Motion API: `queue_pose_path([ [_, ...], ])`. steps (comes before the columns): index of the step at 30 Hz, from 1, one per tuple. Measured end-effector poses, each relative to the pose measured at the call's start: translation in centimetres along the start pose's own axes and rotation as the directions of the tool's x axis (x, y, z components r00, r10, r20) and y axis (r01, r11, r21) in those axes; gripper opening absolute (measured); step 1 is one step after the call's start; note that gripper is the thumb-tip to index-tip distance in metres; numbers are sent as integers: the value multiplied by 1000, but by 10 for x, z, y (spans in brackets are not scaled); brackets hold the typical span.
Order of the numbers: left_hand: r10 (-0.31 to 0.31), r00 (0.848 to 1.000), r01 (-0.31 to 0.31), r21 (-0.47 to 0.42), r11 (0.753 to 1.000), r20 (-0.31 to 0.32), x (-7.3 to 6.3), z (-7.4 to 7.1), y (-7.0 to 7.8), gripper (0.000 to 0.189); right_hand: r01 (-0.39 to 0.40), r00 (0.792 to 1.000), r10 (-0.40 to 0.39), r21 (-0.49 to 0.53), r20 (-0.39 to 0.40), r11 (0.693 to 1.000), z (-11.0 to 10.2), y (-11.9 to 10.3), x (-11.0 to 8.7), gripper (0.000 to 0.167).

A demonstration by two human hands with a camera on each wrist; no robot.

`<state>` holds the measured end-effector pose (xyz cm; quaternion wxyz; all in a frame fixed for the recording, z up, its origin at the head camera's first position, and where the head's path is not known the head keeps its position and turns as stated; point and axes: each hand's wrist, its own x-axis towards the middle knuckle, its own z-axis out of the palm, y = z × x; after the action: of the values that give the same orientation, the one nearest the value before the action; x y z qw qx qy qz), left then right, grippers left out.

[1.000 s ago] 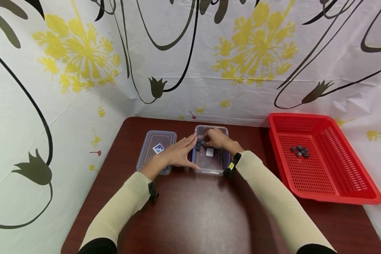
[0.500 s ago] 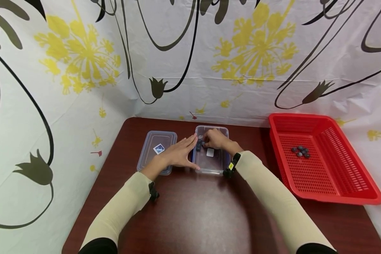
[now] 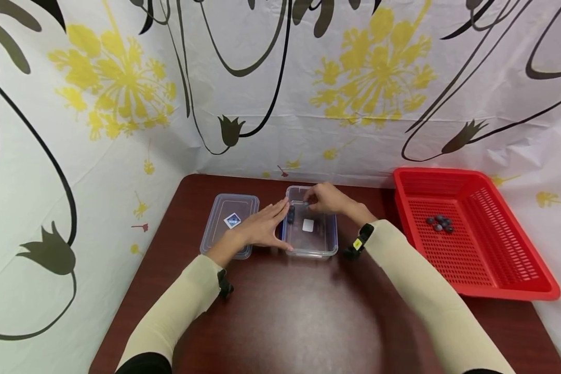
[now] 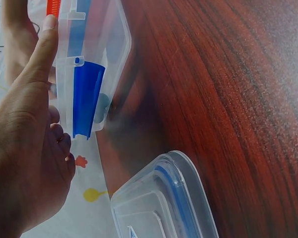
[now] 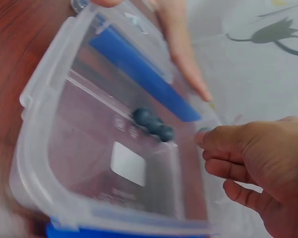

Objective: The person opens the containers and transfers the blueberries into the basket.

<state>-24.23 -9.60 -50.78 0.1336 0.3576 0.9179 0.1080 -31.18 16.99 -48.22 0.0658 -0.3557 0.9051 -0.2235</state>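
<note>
A clear plastic container [image 3: 308, 239] with blue side clips stands uncovered at the table's back. Along its left wall lie a few dark blueberries [image 5: 148, 120], bunched together. My left hand [image 3: 263, 226] rests against the container's left side, fingers extended and thumb spread toward the near corner. Over the container's far right part, my right hand [image 3: 329, 199] is raised. Its thumb and fingertips pinch a small bluish-grey round thing that looks like a blueberry [image 5: 202, 132], mostly covered by the fingers.
The container's clear lid [image 3: 219, 228], with a label, lies flat to the left, partly under the left forearm. At right stands a red perforated basket [image 3: 519, 254] holding several blueberries [image 3: 440, 223]. A patterned sheet [image 3: 262, 93] hangs behind the brown table [image 3: 280, 322].
My right hand has lifted from inside the container and shifted up and right, with the small round thing at its fingertips. The left hand has stayed in place.
</note>
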Motion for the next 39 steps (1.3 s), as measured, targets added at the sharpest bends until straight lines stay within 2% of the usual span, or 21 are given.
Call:
queue_pose_path([
  [6,-5,1000,5,-15,1000,4,-2,2,0,133,41,998,-41,-5,-41,999,-31,5,-25,18],
  [12,-3,1000,3,-11,1000,3,-1,1,1,134,42,994,-47,-53,-101,998,-63,16,-59,19],
  [18,-8,1000,8,-17,1000,4,-2,0,0,134,7,988,-23,-104,-153,995,-93,40,-105,16],
  [25,-1,1000,1,-15,1000,1,-2,-1,-1,134,-118,975,92,-123,-205,985,-121,68,-159,17],
  [31,1,1000,-1,-23,1000,-4,-1,-1,-1,134,-221,959,184,-165,-213,961,-131,101,-197,14],
  [35,1,1000,-1,-22,1000,-1,0,0,-1,134,-265,953,228,-188,-199,946,-127,129,-220,12],
  [39,6,1000,-6,-22,1000,2,1,0,-1,134,-283,950,251,-175,-185,943,-121,154,-241,12],
])
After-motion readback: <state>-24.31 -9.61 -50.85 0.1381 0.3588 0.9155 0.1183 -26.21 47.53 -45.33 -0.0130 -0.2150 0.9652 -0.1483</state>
